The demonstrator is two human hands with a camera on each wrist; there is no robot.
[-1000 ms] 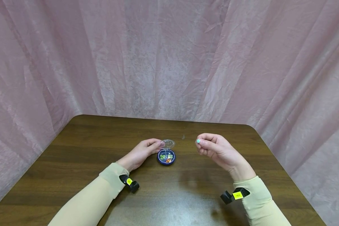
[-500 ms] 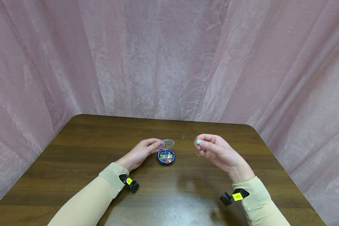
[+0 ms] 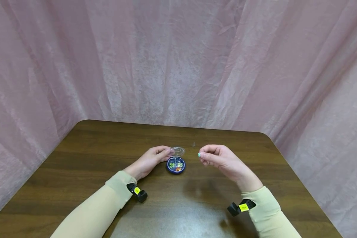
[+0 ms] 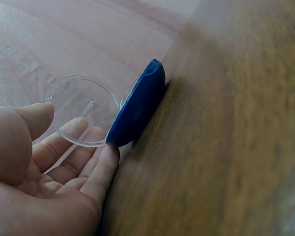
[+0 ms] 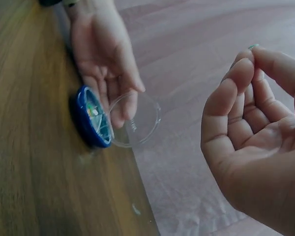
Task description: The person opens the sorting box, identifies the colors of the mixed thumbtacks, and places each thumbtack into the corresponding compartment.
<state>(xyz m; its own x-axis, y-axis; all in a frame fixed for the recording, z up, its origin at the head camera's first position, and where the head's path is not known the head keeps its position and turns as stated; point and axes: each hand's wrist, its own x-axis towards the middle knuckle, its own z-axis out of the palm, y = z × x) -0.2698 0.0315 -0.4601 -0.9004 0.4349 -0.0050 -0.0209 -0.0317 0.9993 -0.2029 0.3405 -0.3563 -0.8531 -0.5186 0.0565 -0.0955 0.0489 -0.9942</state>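
Note:
A round blue pill case (image 3: 176,171) lies on the table with its clear hinged lid (image 3: 178,151) raised. Small green, yellow and orange pieces (image 3: 178,168) sit in its divided compartments. My left hand (image 3: 151,161) holds the lid at its left side, the thumb (image 4: 42,118) on the near face and fingers behind. Those fingers also reach the case's hinge edge in the left wrist view. To the right of the case, my right hand (image 3: 224,162) pinches a small mint-green round piece (image 3: 199,154) between thumb and index finger, above the table. Only its edge shows in the right wrist view (image 5: 253,47).
The brown wooden table (image 3: 107,138) has rounded far corners. A tiny clear scrap (image 3: 193,144) lies behind the case, to its right. Pink curtains (image 3: 166,66) hang behind the table and at both sides.
My right hand has moved left and slightly down, bringing the mint-green piece nearer the pill case. The left hand keeps its hold on the lid, and the case stays in place.

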